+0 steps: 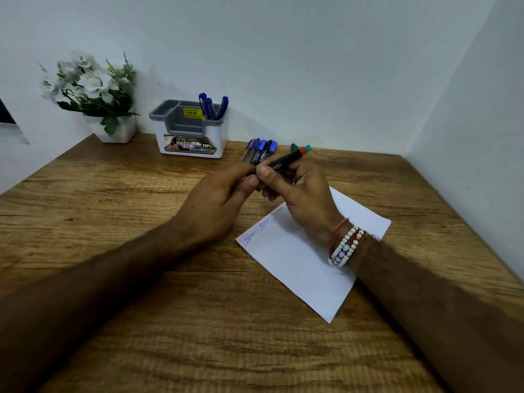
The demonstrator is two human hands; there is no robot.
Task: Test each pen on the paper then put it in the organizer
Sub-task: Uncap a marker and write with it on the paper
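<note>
Both hands meet above the wooden desk. My right hand [295, 191] grips a black marker [286, 161] with a red end. My left hand [218, 199] pinches the marker's near end, which my fingers hide. A white paper [297, 268] with three blue scribbles along its far edge lies under my right wrist. Behind my hands lie several loose pens and markers [261, 150] with blue and black caps, and two green-capped ones [300, 148]. The white and grey organizer [190, 131] stands by the wall with three blue pens [211, 107] upright in its right compartment.
A white pot of artificial flowers [93, 92] stands at the back left of the desk [141, 321]. Walls close the desk at the back and on the right. A dark framed object [7, 114] shows at the left edge.
</note>
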